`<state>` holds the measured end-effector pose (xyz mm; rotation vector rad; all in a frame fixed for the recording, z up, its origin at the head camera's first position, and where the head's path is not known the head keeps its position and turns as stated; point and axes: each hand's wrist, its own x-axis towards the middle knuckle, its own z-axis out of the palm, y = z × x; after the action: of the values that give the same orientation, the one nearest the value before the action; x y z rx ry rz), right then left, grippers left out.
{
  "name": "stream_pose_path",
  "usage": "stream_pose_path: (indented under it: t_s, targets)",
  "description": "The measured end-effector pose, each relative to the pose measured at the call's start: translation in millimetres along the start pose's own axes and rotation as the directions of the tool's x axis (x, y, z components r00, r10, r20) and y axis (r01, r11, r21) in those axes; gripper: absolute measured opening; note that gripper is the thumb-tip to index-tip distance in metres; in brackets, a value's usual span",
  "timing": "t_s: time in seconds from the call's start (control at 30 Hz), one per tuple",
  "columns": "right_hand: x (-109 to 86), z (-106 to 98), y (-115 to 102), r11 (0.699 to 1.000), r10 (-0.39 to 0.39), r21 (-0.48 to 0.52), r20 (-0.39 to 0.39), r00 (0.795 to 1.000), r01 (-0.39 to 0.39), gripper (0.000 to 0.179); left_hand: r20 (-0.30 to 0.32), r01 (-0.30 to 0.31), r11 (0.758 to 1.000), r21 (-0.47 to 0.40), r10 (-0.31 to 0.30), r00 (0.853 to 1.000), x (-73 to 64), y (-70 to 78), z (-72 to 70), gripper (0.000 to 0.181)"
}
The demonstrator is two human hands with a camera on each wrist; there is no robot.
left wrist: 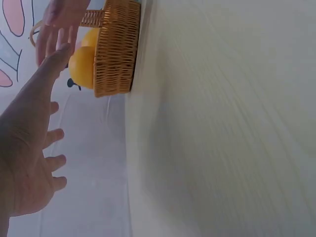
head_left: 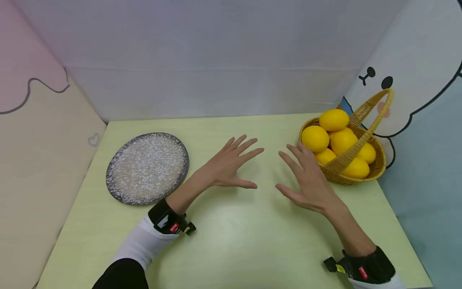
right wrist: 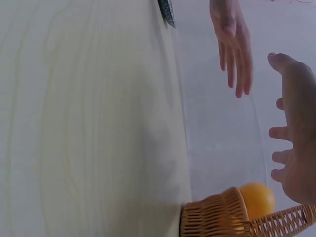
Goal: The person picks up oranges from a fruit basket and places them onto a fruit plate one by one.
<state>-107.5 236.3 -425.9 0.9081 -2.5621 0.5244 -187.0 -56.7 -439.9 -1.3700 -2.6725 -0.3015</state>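
My left hand (head_left: 231, 162) hovers over the middle of the table with its fingers spread, holding nothing. Opposite it, my right hand (head_left: 308, 178) is also raised with spread fingers, its palm turned toward the left one. The right fingertips overlap the near left rim of a wicker basket (head_left: 377, 170) in the head view. Several yellow lemons (head_left: 333, 120) fill this basket, whose arched handle (head_left: 384, 104) rises above them. To the left, beside my left forearm, lies a round speckled plate (head_left: 144, 168) with a dark rim. Nothing lies on it.
The pale green table (head_left: 234, 249) meets a white wall panel (head_left: 216, 92) at the back. Side panels flank it, a beige and pink one (head_left: 43, 160) at left and a blue and white one (head_left: 426, 180) with a cartoon drawing at right, close to the basket.
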Motion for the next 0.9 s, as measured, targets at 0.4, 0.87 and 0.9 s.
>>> stream_pose_path:
  t_s: [0.4, 0.87, 0.9]
  targets:
    - [-11.2, -66, -10, 0.996, -0.079, -0.006, -0.597, 0.798, 0.094, 0.063, 0.039, -0.087, 0.996, -0.021, 0.088, 0.995, 59.1, 32.2, 9.8, 0.108]
    - [-18.2, -68, 7, 0.944, 0.324, 0.205, -0.716, 0.619, -0.257, 0.07, -0.082, -0.299, 0.953, -0.036, 0.296, 0.952, 117.9, 70.2, 42.9, 0.095]
    - [-17.6, -68, 7, 0.938, 0.344, 0.223, -0.701, 0.625, -0.266, 0.069, -0.096, -0.317, 0.948, -0.033, 0.313, 0.945, 121.1, 72.0, 45.9, 0.092]
